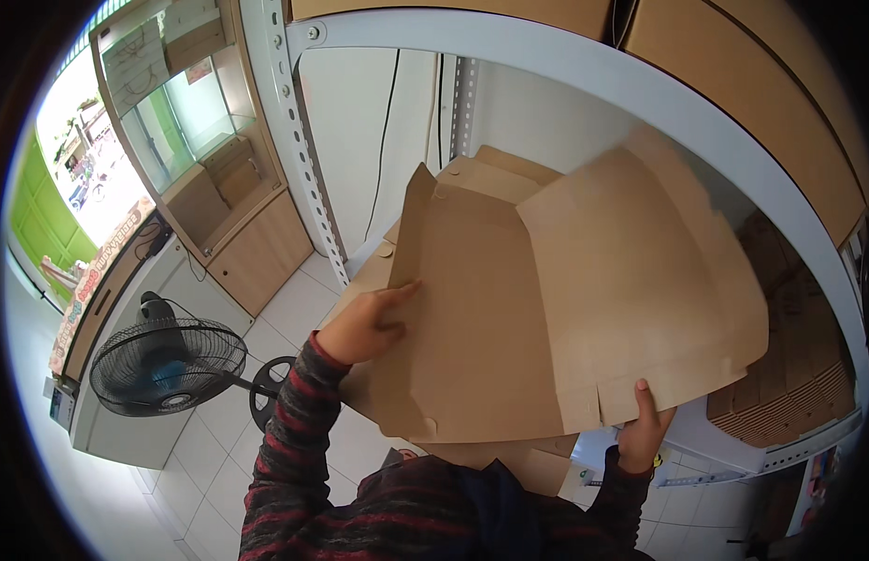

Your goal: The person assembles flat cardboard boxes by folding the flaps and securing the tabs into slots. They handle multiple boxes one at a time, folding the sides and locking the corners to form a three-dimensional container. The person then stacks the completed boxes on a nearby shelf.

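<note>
A brown unfolded cardboard box (pixel 486 318) spreads open in front of me, creased down its middle. Its right panel (pixel 640 280) is raised and smeared by motion at the far edge. At the left flap, my left hand (pixel 371 323) is closed, with the index finger laid along the cardboard and the others curled. My right hand (pixel 645 428) grips the near right edge, thumb on top and the remaining fingers hidden beneath. More flat cardboard (pixel 518 168) lies under and behind this box.
A metal shelf frame (pixel 546 51) arches around the work, with large cardboard boxes (pixel 752 93) above. Stacked folded cardboard (pixel 780 393) sits at the right. To the left stand a black fan (pixel 168 369) and a glass-fronted cabinet (pixel 196 140) on a tiled floor (pixel 299 294).
</note>
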A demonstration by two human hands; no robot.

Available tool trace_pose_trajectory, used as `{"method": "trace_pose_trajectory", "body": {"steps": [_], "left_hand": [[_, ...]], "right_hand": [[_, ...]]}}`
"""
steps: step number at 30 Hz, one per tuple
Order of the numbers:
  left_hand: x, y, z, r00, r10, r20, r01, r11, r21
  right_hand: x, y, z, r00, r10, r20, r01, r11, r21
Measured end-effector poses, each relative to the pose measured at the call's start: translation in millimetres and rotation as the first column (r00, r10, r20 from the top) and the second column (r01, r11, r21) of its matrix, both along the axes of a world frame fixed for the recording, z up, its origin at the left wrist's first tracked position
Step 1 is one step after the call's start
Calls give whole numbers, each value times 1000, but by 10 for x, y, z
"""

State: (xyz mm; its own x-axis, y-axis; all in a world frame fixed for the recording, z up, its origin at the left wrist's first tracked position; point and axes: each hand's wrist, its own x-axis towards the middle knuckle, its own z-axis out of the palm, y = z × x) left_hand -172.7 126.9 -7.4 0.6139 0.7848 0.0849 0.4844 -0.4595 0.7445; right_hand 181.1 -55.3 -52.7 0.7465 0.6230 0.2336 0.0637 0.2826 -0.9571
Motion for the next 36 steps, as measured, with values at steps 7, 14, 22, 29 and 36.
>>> {"method": "trace_pose_trajectory", "body": {"steps": [7, 14, 22, 29, 36], "left_hand": [[-49, -44, -92, 990, 3, 141, 8, 997, -78], [-20, -108, -85, 999, 2, 43, -2, 1000, 18], [0, -125, -83, 998, 5, 56, -4, 1000, -22], [-65, -150, -31, 992, 21, 128, -11, 997, -75], [-187, -134, 58, 989, 58, 136, -43, 993, -108]], "right_hand": [[342, -51, -189, 916, 101, -387, -91, 995, 45], [-6, -22, 213, 733, 242, 636, 8, 931, -364], [-647, 101, 356, 43, 493, 869, -140, 864, -484], [-476, 71, 454, 688, 417, 594, -311, 909, -277], [176, -88, -119, 977, 9, -215, -6, 1000, 17]]}}
